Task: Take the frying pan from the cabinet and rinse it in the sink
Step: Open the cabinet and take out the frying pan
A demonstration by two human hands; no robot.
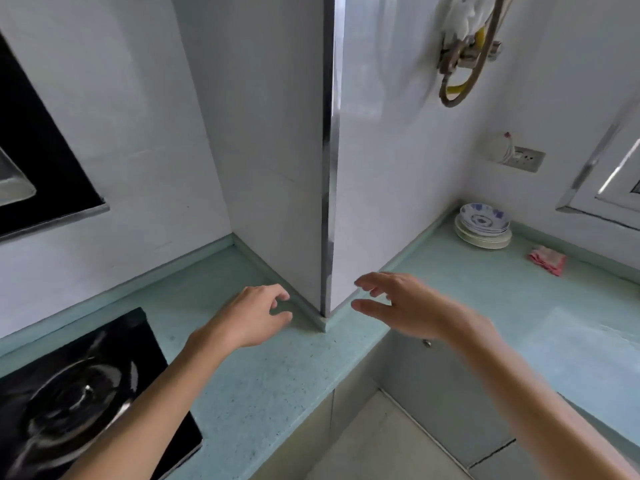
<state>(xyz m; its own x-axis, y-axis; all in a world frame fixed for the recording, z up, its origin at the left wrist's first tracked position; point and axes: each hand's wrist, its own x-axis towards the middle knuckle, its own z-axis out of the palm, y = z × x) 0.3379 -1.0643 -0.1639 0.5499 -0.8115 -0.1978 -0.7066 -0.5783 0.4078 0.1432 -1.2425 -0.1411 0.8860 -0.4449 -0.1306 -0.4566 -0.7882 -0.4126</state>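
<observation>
No frying pan and no sink are in view. My left hand (251,315) hovers over the pale green countertop (277,382) with fingers loosely curled and nothing in it. My right hand (398,306) reaches forward just right of the tiled wall corner, fingers spread, holding nothing. Below my right wrist is a grey lower cabinet door (433,386) with a small round knob (427,343); the door is closed.
A black gas hob (79,393) sits at the lower left. A tiled pillar with a metal edge strip (329,168) stands ahead. Stacked plates (483,226) and a pink cloth (548,259) lie on the right counter. A wall socket (523,159) and hoses (464,64) hang above.
</observation>
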